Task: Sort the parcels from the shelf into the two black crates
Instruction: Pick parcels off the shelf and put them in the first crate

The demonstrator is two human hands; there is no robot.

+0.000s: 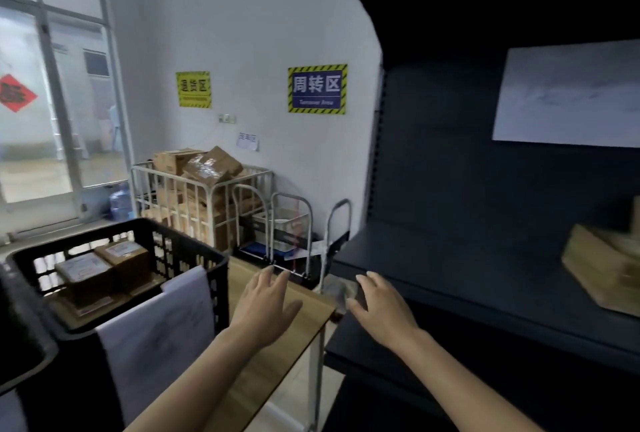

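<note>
Hovering with nothing in it, the left grip (266,305) is hanging flat and wide-fingered above the wooden surface (298,334), just beside the black crate (188,241). The right grip (382,310) is likewise holding nothing, its fingers straight and spread, and is floating over the front edge of the dark shelf (450,275). The next parcel (602,272) is lying well apart from both, far to the right on that shelf board, blurred and partly cut off by the frame edge. It is looking like a plain brown cardboard box resting at a tilt. Judging by that, it is probably going to handle as something stiff and fairly light, with dry faces that are not slipping. Two open palms pressing on opposite sides, or one beneath and one on top, are likely suiting it best, since hard squeezing is risking crushed corners. Inside the crate two labelled cardboard boxes (86,279) are sitting side by side, touching, and a white sheet (156,327) is hanging over its near wall. Whether the dark shape at the lower left is the second crate I cannot tell.
</note>
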